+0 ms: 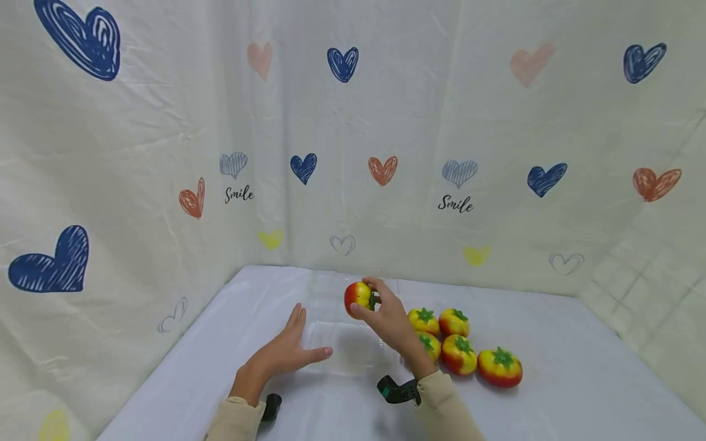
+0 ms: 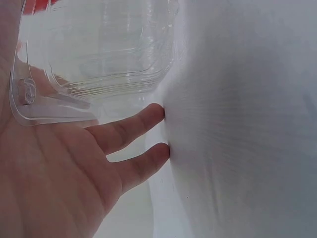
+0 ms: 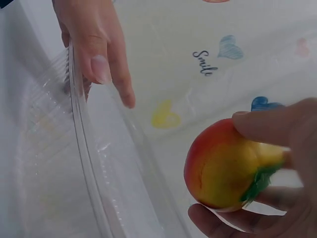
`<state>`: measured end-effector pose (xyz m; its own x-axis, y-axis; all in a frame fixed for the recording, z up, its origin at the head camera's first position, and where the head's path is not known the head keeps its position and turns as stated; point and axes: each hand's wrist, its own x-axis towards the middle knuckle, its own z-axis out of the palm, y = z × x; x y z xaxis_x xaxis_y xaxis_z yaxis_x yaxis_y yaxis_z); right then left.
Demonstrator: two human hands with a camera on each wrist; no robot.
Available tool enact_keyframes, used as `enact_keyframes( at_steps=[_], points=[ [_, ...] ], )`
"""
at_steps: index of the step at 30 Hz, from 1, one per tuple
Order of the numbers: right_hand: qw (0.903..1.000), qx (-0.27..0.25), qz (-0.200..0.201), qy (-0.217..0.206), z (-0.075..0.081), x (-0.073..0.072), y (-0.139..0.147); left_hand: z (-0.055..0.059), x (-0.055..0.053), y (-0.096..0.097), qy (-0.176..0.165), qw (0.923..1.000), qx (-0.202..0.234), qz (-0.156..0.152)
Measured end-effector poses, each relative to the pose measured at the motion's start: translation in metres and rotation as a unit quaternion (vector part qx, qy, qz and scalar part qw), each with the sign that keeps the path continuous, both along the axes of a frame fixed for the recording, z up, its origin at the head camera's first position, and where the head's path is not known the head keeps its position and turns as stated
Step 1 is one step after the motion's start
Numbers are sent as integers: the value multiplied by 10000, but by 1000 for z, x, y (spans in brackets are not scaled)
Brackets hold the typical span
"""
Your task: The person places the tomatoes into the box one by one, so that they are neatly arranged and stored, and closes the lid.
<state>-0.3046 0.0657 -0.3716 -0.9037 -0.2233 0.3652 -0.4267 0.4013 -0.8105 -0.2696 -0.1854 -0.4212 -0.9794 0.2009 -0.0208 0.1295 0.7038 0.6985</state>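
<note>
My right hand [image 1: 394, 318] pinches a red-and-yellow persimmon [image 1: 358, 299] between thumb and fingers, raised above a clear plastic box [image 1: 353, 352]. In the right wrist view the persimmon [image 3: 218, 166] is tilted, its green leafy cap toward the palm. The box's lid stands folded back on the far side. Beside the box's left edge is my left hand [image 1: 284, 350], fingers straight and thumb stretched toward the front rim. Seen from the left wrist, two fingertips [image 2: 156, 113] are right at the white cloth, and the box wall [image 2: 114, 54] lies close along the palm.
Several more persimmons [image 1: 459, 355] sit on the white tablecloth [image 1: 557, 343] right of the box, leaf caps up, partly behind my right forearm. A white curtain [image 1: 408, 122] printed with hearts surrounds the table at the back and sides.
</note>
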Motion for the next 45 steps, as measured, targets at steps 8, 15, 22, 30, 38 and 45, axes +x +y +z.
enact_keyframes(
  at_steps=[8,15,22,30,38,45],
  points=[
    [9994,281,166,-117,-13,-2,-28,-1,1,-1,40,10000,47,-1],
    [9984,372,316,-300,-19,-2,-53,-3,2,-4,63,10000,17,63],
    [9976,424,76,-538,-26,-3,-67,-2,1,-2,47,10000,49,46],
    [9968,363,-102,-703,-34,-5,-79,-3,0,-2,182,9998,26,-92],
    [9953,637,54,-725,-37,-7,-77,-1,-2,0,210,9997,28,-146],
    [9937,946,231,-548,-40,-12,-78,1,1,0,176,9997,55,-131]
  ],
)
